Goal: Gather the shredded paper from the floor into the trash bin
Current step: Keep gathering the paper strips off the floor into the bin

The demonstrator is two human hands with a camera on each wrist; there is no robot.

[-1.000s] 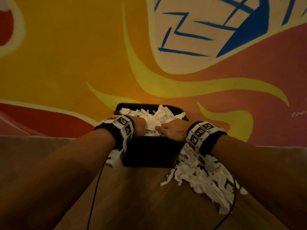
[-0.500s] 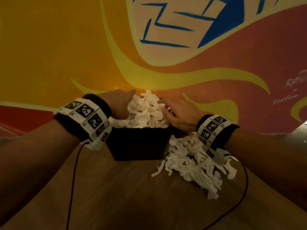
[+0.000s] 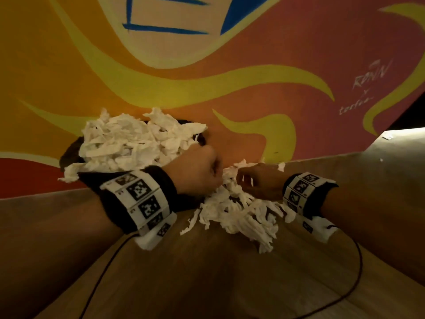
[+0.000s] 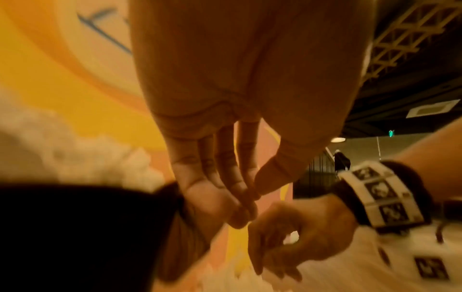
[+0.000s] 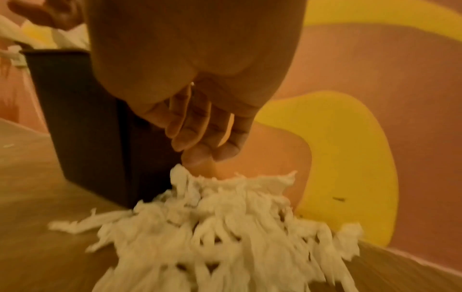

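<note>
Both hands hover right beside the black, straight-walled plastic trash bin (image 3: 69,155), which stands against the painted orange and yellow wall (image 3: 69,65) and is already heaped above its rim with white shredded paper (image 3: 138,141). The rest of the white paper shreds (image 3: 241,215) lie in a loose tangled pile on the brown wood-grain floor (image 3: 230,284), touching the bin's right side.

The left hand (image 3: 197,171) is curled, fingertips meeting the thumb; whether it pinches any strips, I cannot tell. The right hand (image 3: 259,183) bends its fingers (image 5: 197,138) down onto the top of the floor pile, just at the strips, not clearly closed on them.

This stuff looks feather-light, soft and limp: long crinkled ribbons that cling together yet shed strays. My read: scoop from underneath with both palms, squeezing the clump from its sides. The heaped bin top looks springy, so pressing down would likely be needed or strips could slide off.
</note>
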